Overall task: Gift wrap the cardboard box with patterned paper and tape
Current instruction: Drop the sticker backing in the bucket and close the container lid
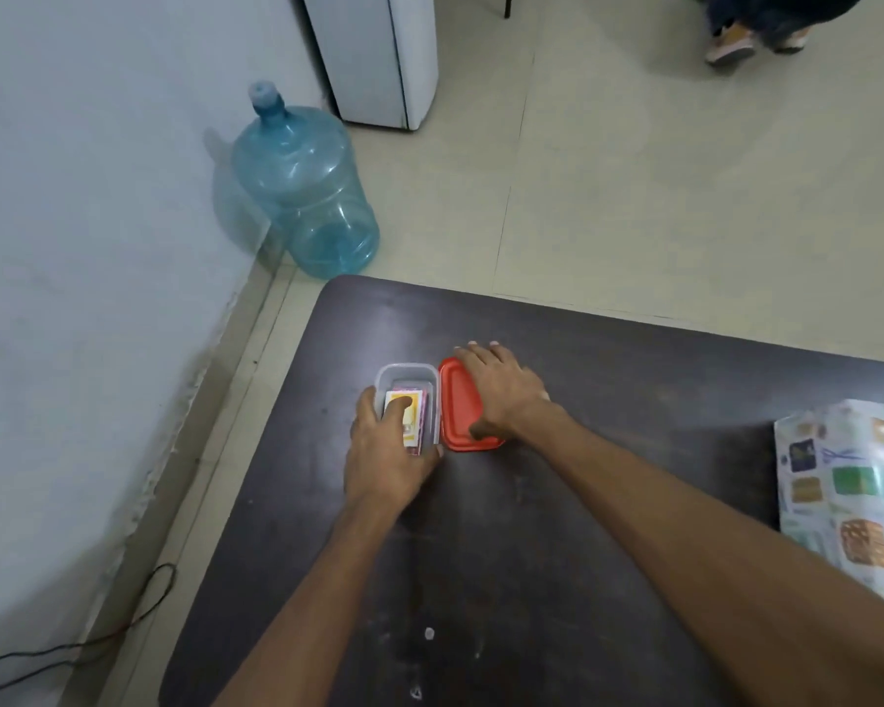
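A small clear plastic container [408, 372] stands on the dark table [608, 390], with a yellow and white small box [413, 418] and a pink item inside. My left hand [386, 459] grips the container's near end, one finger reaching in onto the yellow box. A red lid [458, 405] lies flat right beside the container. My right hand [503, 387] spans the lid, fingers over its far edge and thumb at its near edge. Patterned wrapping paper [845, 494] lies at the table's right edge. I cannot make out a cardboard box.
A large blue water jug [304, 188] stands on the tiled floor beyond the table's far left corner, beside a white appliance [378, 58]. A wall runs along the left, with black cables [123, 620] at its foot. Another person's feet [751, 40] show at the top right.
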